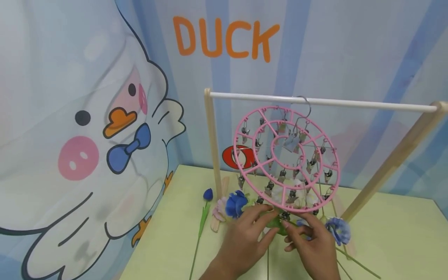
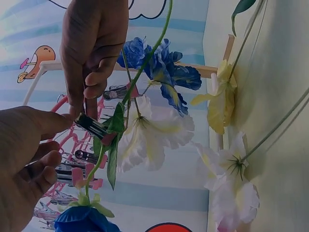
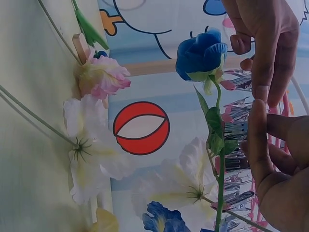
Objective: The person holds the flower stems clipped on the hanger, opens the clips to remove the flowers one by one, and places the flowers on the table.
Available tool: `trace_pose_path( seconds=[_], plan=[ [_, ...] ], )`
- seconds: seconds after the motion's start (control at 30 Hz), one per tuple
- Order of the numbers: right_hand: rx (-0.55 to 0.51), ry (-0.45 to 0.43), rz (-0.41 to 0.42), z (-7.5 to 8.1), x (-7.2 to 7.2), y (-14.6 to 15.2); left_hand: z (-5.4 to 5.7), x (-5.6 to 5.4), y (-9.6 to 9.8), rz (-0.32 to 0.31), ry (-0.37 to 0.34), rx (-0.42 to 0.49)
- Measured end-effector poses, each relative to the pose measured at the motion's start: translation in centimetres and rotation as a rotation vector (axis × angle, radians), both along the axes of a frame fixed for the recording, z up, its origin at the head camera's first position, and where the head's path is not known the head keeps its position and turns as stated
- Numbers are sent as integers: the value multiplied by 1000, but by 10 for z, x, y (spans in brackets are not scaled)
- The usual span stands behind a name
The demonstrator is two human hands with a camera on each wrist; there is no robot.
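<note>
A pink round clip hanger (image 1: 239, 169) hangs tilted from the white rail, ringed with metal clips. One metal clip (image 2: 91, 126) with pink tips sits against the leaves and green stem of a blue rose (image 3: 200, 55). My left hand (image 1: 245, 237) and right hand (image 1: 311, 245) meet at this clip below the hanger's front rim. Fingertips of both hands pinch its handle end in the left wrist view. The rose's stem (image 3: 221, 188) runs sideways across the clip, its bloom to my left. The hands hide part of the clip.
The wooden stand (image 1: 212, 144) holds the white rail (image 1: 252, 98). A blue tulip (image 1: 208, 194) lies on the table (image 1: 157, 233) to the left. Around the hanger are a pink flower (image 3: 101, 77), white flowers (image 2: 236, 183), a yellow flower (image 2: 219, 106) and a blue flower (image 1: 338, 230).
</note>
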State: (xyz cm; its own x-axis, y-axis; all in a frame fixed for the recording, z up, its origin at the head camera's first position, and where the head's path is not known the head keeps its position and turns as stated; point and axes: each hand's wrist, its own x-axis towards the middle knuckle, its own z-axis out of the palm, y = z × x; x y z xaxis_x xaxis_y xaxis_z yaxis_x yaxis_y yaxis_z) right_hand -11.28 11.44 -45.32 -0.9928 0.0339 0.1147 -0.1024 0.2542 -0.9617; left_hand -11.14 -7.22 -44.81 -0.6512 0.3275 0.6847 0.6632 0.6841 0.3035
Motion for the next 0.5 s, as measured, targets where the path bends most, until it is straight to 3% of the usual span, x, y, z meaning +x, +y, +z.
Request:
trace_pose_path(
  seconds=[0.3,0.5],
  plan=[
    [-12,57,28,-3,-2,-4,-4,-5,2,17,-63,8],
    [-5,4,15,-5,-5,-9,-6,-9,2,51,-76,2]
  ],
)
